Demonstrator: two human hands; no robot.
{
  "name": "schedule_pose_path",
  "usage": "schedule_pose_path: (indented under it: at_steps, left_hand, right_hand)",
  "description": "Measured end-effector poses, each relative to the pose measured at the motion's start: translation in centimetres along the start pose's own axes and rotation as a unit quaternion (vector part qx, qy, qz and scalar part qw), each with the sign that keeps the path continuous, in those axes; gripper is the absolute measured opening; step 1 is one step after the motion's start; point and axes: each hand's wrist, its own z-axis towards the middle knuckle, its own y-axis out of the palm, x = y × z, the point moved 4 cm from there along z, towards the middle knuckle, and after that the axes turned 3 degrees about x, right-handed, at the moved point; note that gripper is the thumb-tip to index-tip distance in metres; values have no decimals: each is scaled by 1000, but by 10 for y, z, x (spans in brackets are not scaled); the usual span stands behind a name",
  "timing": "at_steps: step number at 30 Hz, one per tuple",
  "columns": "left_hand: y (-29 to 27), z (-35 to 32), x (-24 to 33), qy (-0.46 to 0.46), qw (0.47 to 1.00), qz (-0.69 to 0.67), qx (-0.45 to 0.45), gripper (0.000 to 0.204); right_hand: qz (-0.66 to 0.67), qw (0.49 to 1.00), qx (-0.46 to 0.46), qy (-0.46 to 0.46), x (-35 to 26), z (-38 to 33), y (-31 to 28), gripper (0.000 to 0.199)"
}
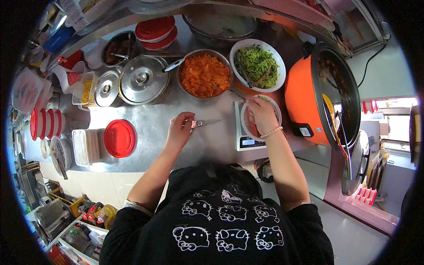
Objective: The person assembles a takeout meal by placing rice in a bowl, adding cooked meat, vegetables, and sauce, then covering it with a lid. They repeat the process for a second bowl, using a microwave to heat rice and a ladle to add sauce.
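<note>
The right hand (pixel 260 112) is reaching, fingers bunched, into the white bowl (pixel 261 118) on the scale (pixel 247 140), best kept centred, while the left hand (pixel 180 128) is gripping tongs (pixel 204 123) on the counter (pixel 150 128).

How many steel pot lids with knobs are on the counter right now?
2. The large lid sits on a pot left of the bowl of orange shreds; the small lid lies just left of it. Others may be hidden off-frame.
</note>
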Motion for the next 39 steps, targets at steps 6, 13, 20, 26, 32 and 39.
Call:
schedule_pose_path:
  at_steps: [6, 13, 20, 26, 32, 39]
  left_hand:
    - [7, -3, 10, -33, 999, -2, -38, 15]
    - [20, -4, 21, -68, 993, 23, -90, 16]
    - [31, -5, 14, -71, 991, -5, -116, 19]
    - [42, -14, 12, -28, 992, 42, -115, 18]
    - [46, -17, 13, -43, 991, 32, -119, 18]
    - [44, -22, 28, -1, 987, 93, -130, 19]
  right_hand:
    - [12, 994, 104, -15, 30, -61, -64, 20]
    - [-178, 943, 232, -158, 74, -103, -75, 20]
    - [-320, 847, 274, -324, 75, -117, -54, 12]
    - [-391, 786, 281, -387, 73, -122, -50, 14]
    - [-388, 788, 281, -387, 72, -125, -51, 15]
    - [-400, 788, 251, -395, 67, -136, -50, 11]
